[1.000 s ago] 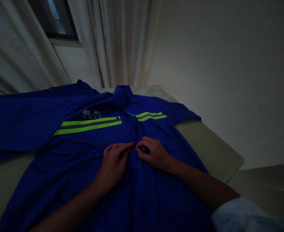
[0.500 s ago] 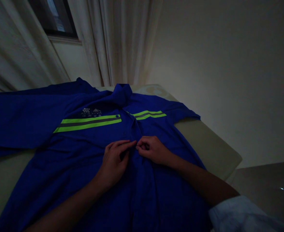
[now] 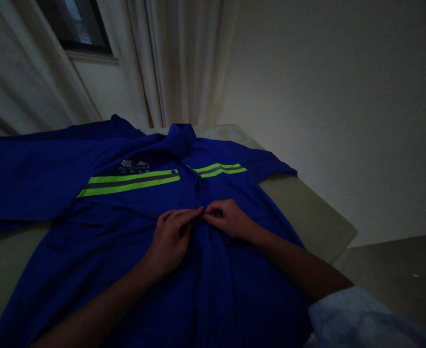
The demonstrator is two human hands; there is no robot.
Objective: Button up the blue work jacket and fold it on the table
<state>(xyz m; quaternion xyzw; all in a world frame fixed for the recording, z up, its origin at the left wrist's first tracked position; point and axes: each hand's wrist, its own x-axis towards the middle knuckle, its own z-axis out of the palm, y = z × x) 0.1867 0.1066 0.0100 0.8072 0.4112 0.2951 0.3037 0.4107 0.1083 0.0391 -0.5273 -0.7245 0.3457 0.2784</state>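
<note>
A blue work jacket (image 3: 125,251) lies spread front up, with yellow-green and grey reflective bands across the chest. Its front placket (image 3: 200,193) gapes a little below the collar, and small dark buttons show beside it. My left hand (image 3: 171,239) rests on the jacket, thumb and index finger closed at the placket's edge, the index finger stretched toward my other hand. Facing it, my right hand (image 3: 230,220) pinches the placket cloth between thumb and index finger. The fingertips of both hands nearly meet. Whatever lies between them is too dark to make out.
Under the jacket is a pale padded surface (image 3: 317,217) with a corner at the right. Long curtains (image 3: 183,63) and a dark window (image 3: 80,24) stand behind, beside a plain wall (image 3: 325,96). The jacket's sleeve (image 3: 24,179) stretches off to the left.
The view has shifted slightly, so the scene sits a little further left and up. Both hands stay at the same spot on the placket, with the right fingers moved only slightly.
</note>
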